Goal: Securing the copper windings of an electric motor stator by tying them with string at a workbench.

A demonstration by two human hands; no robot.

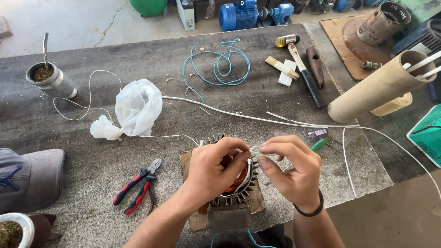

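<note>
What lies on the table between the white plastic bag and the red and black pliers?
In the head view, only a thin white cord crosses the grey table between the white plastic bag and the pliers; the rest is bare.

Copper winding [239, 180] of the finned motor stator [228, 202] mostly behind both hands.

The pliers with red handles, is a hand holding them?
No, the pliers lie alone on the table, beside the left hand.
</note>
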